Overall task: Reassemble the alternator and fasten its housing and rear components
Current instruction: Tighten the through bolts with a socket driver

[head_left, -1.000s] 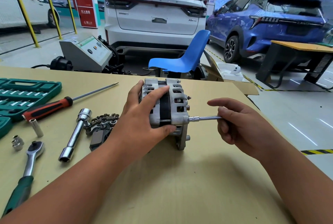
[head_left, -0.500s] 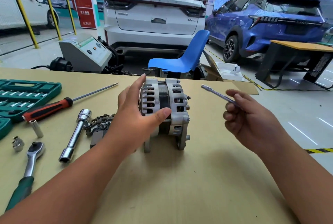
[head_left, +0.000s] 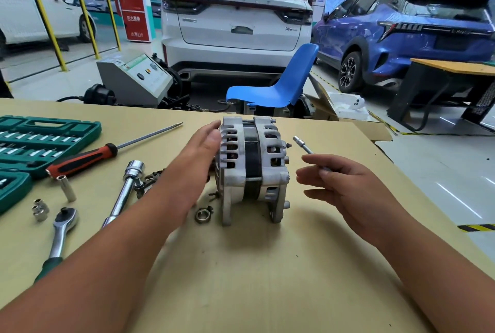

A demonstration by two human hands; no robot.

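The grey alternator point(head_left: 251, 172) stands upright on the cardboard-covered table point(head_left: 267, 279), its dark stator band between the two housing halves. My left hand point(head_left: 198, 161) rests with straight fingers against the housing's left face. Just right of the alternator, my right hand point(head_left: 348, 188) pinches a thin metal socket rod point(head_left: 301, 144). The rod's tip points up and left, clear of the housing. A loose nut point(head_left: 202, 215) lies by the alternator's lower left foot. A dark rear component point(head_left: 152, 176) is mostly hidden behind my left forearm.
Left of the alternator lie a chrome socket bar point(head_left: 126, 193), a red-handled screwdriver point(head_left: 80, 160), a ratchet point(head_left: 63, 225), loose sockets point(head_left: 67, 188) and a green socket case point(head_left: 40, 140). The table's right edge runs close past my right hand. A blue chair point(head_left: 281, 86) stands behind.
My right hand pulled the rod off the housing bolt and swung its tip up. My left hand let go of the alternator's top and now lies flat on its left face.
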